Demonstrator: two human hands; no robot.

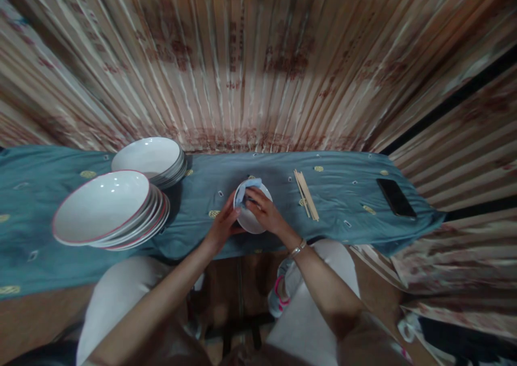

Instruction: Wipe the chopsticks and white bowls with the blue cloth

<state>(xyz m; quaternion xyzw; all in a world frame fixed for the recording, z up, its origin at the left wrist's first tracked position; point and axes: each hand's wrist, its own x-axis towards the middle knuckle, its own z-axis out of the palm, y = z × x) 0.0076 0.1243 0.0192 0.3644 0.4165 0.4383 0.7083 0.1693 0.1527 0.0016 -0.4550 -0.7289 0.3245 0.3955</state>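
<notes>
A small white bowl [252, 223] is held over the cloth-covered table, its open side facing me. My left hand [224, 220] grips the bowl by its left side, fingers closed around the wall. Inside the bowl, my right hand [264, 209] presses a light blue cloth [247, 187] against the inner wall near the upper left rim. Part of the cloth folds over that rim. The right fingers are bent around the cloth, and some of their tips are hidden.
Left of my hands stand a stack of red-rimmed white bowls [105, 207] and, behind it, another white stack [149, 156]. Several chopsticks [307, 195] lie to the right, with a black phone [396, 197] farther right. A pleated curtain [250, 75] hangs behind the blue tablecloth [343, 193].
</notes>
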